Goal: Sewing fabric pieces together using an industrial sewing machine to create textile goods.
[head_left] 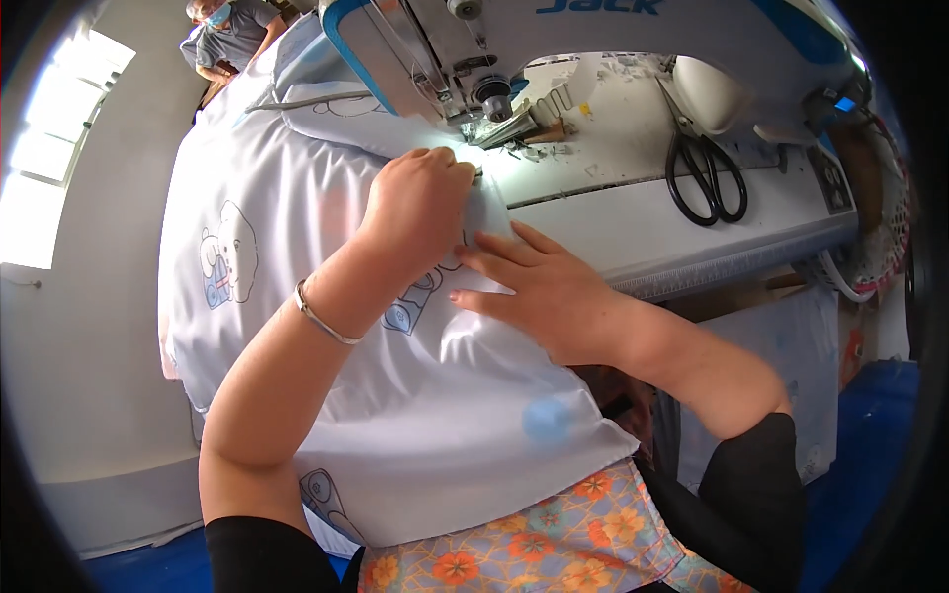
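A white satin fabric (297,227) printed with cartoon bears lies across the sewing machine's table and my lap. My left hand (420,203) is curled on the fabric's edge just before the presser foot (492,109), pinching the cloth. My right hand (539,287) lies flat on the fabric beside it, fingers spread and pointing left, pressing the cloth down. A thin metal bangle (321,318) sits on my left wrist. The white and blue sewing machine (593,25) stands above both hands, its lamp lighting the needle area.
Black-handled scissors (704,173) lie on the white machine table (692,222) to the right of the needle. Another person (232,35) stands at the far top left. More white fabric (781,366) hangs at the right, over a blue floor (860,445).
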`<state>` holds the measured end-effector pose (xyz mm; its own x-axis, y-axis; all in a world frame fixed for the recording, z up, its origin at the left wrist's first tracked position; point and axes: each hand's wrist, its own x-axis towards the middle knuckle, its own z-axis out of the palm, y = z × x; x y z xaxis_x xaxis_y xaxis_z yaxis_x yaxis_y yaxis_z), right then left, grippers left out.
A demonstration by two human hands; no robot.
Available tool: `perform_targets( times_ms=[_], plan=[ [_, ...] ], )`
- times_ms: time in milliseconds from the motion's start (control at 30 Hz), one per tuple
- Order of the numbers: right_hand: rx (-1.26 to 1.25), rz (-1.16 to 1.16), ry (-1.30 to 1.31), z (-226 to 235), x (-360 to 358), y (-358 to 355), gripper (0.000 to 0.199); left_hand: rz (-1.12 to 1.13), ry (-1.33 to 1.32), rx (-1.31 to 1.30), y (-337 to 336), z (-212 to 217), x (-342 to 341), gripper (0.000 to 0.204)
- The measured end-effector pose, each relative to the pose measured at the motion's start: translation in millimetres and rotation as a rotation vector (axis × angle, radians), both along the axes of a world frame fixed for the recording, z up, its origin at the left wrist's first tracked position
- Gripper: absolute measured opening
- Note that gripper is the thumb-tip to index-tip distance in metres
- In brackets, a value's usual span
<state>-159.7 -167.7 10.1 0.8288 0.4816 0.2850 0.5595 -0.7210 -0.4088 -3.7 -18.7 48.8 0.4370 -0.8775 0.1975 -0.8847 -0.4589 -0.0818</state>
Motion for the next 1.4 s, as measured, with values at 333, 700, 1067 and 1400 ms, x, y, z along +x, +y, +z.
perform_targets(
  times_ms=[333, 700, 1067, 1400],
  plan=[
    [0.114, -0.002, -0.077, -6, 12, 7, 0.055, 0.057, -0.016, 0.052, -17, -15, -13, 0.012],
    [0.200, 0.102, 0.386, 41, 29, -21, 0.047, 0.127, 0.038, 0.409, -31, 7, 7, 0.013],
    [0.027, 0.019, -0.832, 44, 80, 108, 0.033, 0.115, 0.231, 0.642, -51, 34, 18, 0.020],
    [0.408, 0.524, 0.299, 61, 30, -13, 0.017, -0.282, 0.026, 0.664, -27, 18, 44, 0.029]
  ],
)
